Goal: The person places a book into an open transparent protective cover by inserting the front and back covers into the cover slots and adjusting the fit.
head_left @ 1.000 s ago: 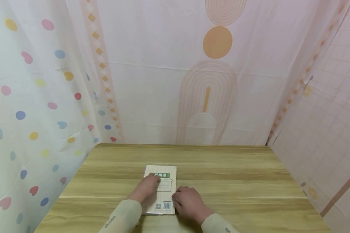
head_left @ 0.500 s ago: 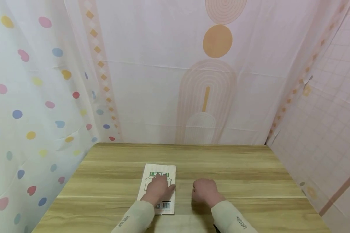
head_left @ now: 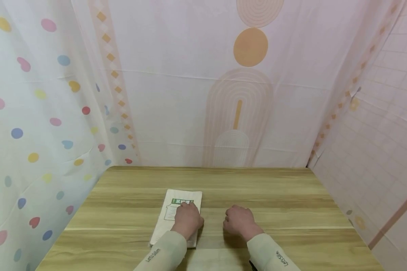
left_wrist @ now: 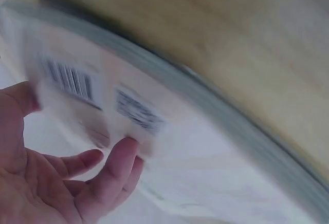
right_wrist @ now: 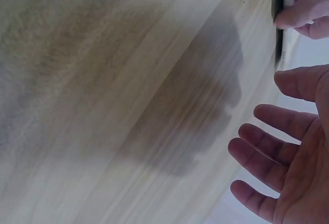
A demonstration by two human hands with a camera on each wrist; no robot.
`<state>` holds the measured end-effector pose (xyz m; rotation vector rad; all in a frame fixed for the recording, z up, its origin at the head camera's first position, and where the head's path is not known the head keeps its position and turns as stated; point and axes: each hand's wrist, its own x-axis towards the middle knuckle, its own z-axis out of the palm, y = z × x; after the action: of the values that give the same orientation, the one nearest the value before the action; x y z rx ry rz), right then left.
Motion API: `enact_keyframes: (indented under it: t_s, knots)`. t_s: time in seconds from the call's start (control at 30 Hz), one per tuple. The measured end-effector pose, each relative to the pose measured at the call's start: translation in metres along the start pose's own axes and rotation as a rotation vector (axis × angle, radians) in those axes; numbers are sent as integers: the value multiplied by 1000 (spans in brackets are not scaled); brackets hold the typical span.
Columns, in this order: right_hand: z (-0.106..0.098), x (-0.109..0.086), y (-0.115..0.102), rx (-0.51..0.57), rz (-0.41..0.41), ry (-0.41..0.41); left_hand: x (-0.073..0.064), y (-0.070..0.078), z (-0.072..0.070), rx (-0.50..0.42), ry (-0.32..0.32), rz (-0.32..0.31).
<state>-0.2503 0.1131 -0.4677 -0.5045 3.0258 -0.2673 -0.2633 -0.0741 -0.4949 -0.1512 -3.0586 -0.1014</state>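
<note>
A pale book (head_left: 161,227) lies on the wooden table, left of the middle, with a green title label and an outlined text box near its top. My left hand (head_left: 187,219) grips it at the right edge. The left wrist view shows bent fingers on the cover beside a barcode and a square code, with the thumb over by the edge. The pages (left_wrist: 226,111) form a thick grey strip there. My right hand (head_left: 239,220) is held apart from the book, to its right, holding nothing. Its fingers (right_wrist: 264,162) are spread and loosely bent in the right wrist view.
The wood-grain table (head_left: 274,192) runs back to a patterned curtain (head_left: 176,113). A dotted curtain (head_left: 47,150) borders it at the left, a checked one (head_left: 376,150) at the right.
My left hand has moved right across the book to its right edge. The book has turned slightly, its near end swinging left. My right hand has let go of the book's edge and moved right.
</note>
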Motion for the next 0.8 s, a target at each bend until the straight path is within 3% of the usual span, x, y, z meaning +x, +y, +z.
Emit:
enact_keyframes:
  t_s: [0.17,0.23,0.3,0.43,0.6,0.8]
  knots:
    - [0,-2,3,51,5,24,2,-5,-12,-144,-58,10]
    - [1,-2,5,62,8,31,2,-8,-15,-162,-75,29]
    - [1,-3,7,68,13,39,4,-11,-17,-189,-70,46]
    - [4,-3,10,72,21,48,7,-16,-20,-334,-65,75]
    - [5,-3,11,86,7,58,10,-17,-20,-623,-132,85]
    - [7,1,11,189,-56,46,9,-17,-18,-1029,-273,-35]
